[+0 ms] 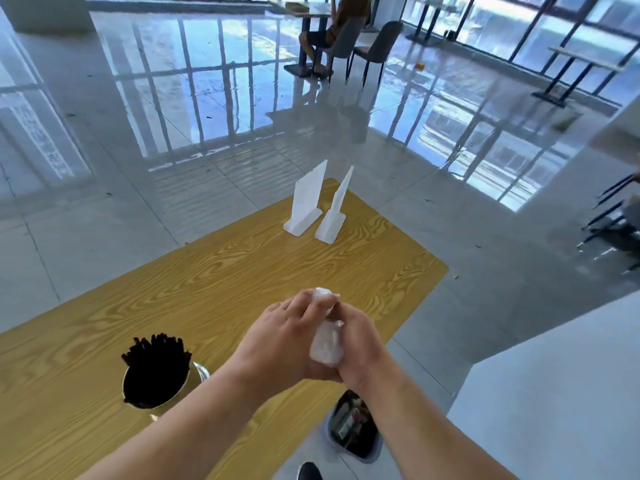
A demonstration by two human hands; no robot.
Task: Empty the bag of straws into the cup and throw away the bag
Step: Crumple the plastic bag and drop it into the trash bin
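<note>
Near, lower centre: both forearms enter from the bottom of the frame and meet over the table's right side. The left hand [277, 341] has its fingers curled over the upper end of the bag [327, 346]. The right hand [362, 341] is wrapped round the lower part. The bag is clear plastic, crumpled into a wad and clasped between the two hands.

Lower left: the cup [200, 373] stands on the table, packed with black straws [156, 368] that fan out above the rim. It is well apart from the hands.

Bottom centre, on the floor beside the table's near right edge: a dark bin [329, 432] with litter inside, partly hidden by the right forearm. A shoe tip [309, 472] shows at the frame's bottom edge.

Surface: the table [242, 265] is yellow wood-grain with rounded corners. Two white sign stands [306, 206] sit upright, side by side, near its far corner.

Right: a white counter [554, 393], with a floor gap between it and the table.

Beyond: glossy pale tiled floor [156, 133], wide and open on the left and in the centre. Upper centre: a seated person [332, 29] at a far table, with grey chairs [377, 46] alongside. Tall windows line the top.
</note>
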